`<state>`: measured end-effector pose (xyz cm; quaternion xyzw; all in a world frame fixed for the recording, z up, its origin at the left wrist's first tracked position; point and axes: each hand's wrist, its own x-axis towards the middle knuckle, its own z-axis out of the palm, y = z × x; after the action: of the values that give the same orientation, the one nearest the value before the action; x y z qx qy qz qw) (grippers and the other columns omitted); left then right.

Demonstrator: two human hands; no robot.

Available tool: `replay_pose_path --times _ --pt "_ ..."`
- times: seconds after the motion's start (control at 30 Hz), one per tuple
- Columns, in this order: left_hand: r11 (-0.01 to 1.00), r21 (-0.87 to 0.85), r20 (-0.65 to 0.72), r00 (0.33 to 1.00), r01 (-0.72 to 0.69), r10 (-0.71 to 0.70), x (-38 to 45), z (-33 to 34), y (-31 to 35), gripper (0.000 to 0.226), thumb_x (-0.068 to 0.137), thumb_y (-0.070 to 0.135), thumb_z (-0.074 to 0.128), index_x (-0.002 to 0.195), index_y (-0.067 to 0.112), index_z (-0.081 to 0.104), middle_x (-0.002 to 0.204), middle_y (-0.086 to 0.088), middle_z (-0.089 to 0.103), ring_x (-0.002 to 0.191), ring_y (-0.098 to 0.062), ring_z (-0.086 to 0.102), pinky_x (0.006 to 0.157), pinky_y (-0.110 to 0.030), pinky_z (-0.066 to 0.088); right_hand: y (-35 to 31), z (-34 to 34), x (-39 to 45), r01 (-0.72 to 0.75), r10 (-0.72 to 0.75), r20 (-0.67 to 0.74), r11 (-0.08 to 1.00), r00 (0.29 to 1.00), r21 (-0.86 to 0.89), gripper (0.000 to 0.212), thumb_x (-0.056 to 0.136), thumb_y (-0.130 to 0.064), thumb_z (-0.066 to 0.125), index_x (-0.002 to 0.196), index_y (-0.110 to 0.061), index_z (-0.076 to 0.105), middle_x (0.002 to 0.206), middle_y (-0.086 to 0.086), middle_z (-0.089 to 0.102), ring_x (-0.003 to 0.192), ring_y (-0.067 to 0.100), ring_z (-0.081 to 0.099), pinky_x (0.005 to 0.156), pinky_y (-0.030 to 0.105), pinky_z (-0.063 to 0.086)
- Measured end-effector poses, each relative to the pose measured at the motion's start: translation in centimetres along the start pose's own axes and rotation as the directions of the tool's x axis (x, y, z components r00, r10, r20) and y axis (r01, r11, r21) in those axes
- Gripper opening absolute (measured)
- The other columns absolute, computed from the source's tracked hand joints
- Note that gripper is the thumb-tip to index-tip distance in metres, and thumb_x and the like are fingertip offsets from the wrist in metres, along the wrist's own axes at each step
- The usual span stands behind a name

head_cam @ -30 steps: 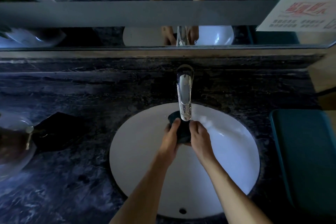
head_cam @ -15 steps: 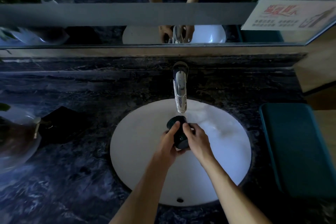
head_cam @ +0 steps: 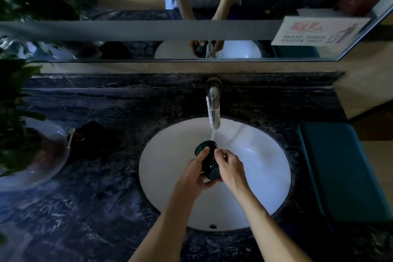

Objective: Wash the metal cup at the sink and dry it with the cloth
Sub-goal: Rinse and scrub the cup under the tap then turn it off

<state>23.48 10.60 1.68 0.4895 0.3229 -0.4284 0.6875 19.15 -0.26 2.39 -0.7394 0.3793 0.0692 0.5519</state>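
A dark green metal cup (head_cam: 209, 160) is held over the white oval sink (head_cam: 261, 168), tilted with its mouth toward the chrome tap (head_cam: 213, 108). Water runs from the tap onto the cup's rim. My left hand (head_cam: 194, 173) grips the cup from the left, thumb on its rim. My right hand (head_cam: 230, 169) holds the cup's right side and base with curled fingers. A dark cloth (head_cam: 93, 140) lies on the counter left of the sink.
The counter (head_cam: 85, 198) is dark marble. A glass bowl with a potted plant (head_cam: 25, 151) stands at the left edge. A teal pad (head_cam: 338, 168) lies right of the sink. A mirror (head_cam: 148, 2) runs along the back wall, with a paper notice (head_cam: 319, 31) at its right.
The cup has come down and away from the spout, turning its mouth up toward the tap. Both hands moved with it toward me. Water now falls visibly onto the cup.
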Motion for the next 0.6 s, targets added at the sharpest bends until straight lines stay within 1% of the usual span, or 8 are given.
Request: replay_pose_path --times 0.13,0.2,0.27,0.33,0.43,0.5,0.57,0.6 --pt "0.995 0.045 0.015 0.996 -0.089 0.088 -0.4 -0.8 -0.3 0.043 0.096 0.036 0.076 0.129 0.014 0.061 0.124 -0.014 0.073 0.108 -0.028 0.072 0.077 -0.041 0.06 -0.5 -0.1 -1.1 0.028 -0.031 0.057 0.998 0.998 0.062 0.018 0.1 -0.046 0.051 0.09 -0.038 0.064 0.093 -0.008 0.069 0.096 0.025 0.069 0.087 0.051 0.06" --pt "0.977 0.089 0.044 0.981 -0.192 0.189 -0.6 -1.4 -0.4 0.042 0.096 0.029 0.077 0.132 0.016 0.06 0.12 -0.01 0.076 0.108 -0.025 0.074 0.081 -0.041 0.061 -0.6 -0.5 -1.5 0.063 -0.072 0.096 0.994 0.993 0.086 0.02 0.102 -0.036 0.051 0.101 -0.031 0.071 0.101 0.0 0.075 0.1 0.023 0.07 0.092 0.052 0.058" --pt "0.941 0.136 0.06 0.951 -0.309 0.303 -0.6 -2.1 -0.2 0.052 0.09 0.019 0.082 0.135 0.018 0.058 0.121 -0.007 0.076 0.108 -0.024 0.075 0.094 -0.049 0.061 -0.7 -1.0 -1.8 0.093 -0.105 0.12 0.99 0.987 0.102 0.023 0.102 -0.028 0.052 0.11 -0.026 0.073 0.107 0.001 0.077 0.104 0.02 0.07 0.097 0.049 0.055" --pt "0.876 0.232 0.067 0.905 -0.424 0.42 -0.7 -2.8 0.3 0.067 0.077 0.013 0.088 0.136 0.017 0.056 0.128 -0.01 0.071 0.116 -0.027 0.07 0.104 -0.05 0.057 -1.0 -1.4 -1.9 0.099 -0.114 0.118 0.987 0.986 0.126 0.02 0.102 -0.025 0.055 0.103 -0.028 0.074 0.103 -0.003 0.077 0.103 0.016 0.07 0.096 0.044 0.055" --pt "0.721 0.41 0.073 0.808 -0.558 0.584 -0.5 -3.5 0.7 0.069 0.074 -0.002 0.09 0.123 0.032 0.056 0.123 0.001 0.068 0.114 -0.014 0.065 0.097 -0.03 0.056 -1.8 -2.1 -1.4 0.112 -0.12 0.03 0.977 0.992 0.182 0.016 0.102 -0.024 0.058 0.095 -0.033 0.07 0.102 -0.006 0.075 0.102 0.017 0.07 0.093 0.039 0.053" --pt "0.666 0.452 0.058 0.765 -0.593 0.642 -0.5 -4.0 0.9 0.071 0.073 -0.007 0.09 0.116 0.037 0.054 0.12 0.009 0.066 0.108 0.003 0.064 0.085 -0.014 0.055 -3.0 -2.7 -0.5 0.126 -0.121 -0.036 0.96 0.992 0.249 0.013 0.102 -0.023 0.059 0.096 -0.026 0.07 0.099 -0.003 0.075 0.097 0.019 0.07 0.087 0.035 0.053" --pt "0.634 0.466 0.051 0.734 -0.617 0.677 -0.5 -4.7 1.1 0.074 0.072 -0.007 0.09 0.117 0.039 0.054 0.121 0.011 0.065 0.104 0.014 0.065 0.081 -0.008 0.054 -4.8 -3.2 0.7 0.129 -0.109 -0.078 0.931 0.991 0.341 0.016 0.102 -0.022 0.058 0.091 -0.021 0.069 0.092 0.001 0.073 0.083 0.019 0.068 0.077 0.034 0.052" --pt "0.623 0.47 0.05 0.724 -0.625 0.688 -0.5 -5.0 1.2 0.074 0.071 -0.005 0.09 0.118 0.039 0.054 0.121 0.011 0.065 0.103 0.018 0.063 0.082 -0.01 0.054 -5.9 -3.4 1.5 0.121 -0.094 -0.088 0.915 0.992 0.385 0.017 0.103 -0.021 0.058 0.089 -0.019 0.068 0.09 0.003 0.071 0.077 0.018 0.066 0.072 0.033 0.051"
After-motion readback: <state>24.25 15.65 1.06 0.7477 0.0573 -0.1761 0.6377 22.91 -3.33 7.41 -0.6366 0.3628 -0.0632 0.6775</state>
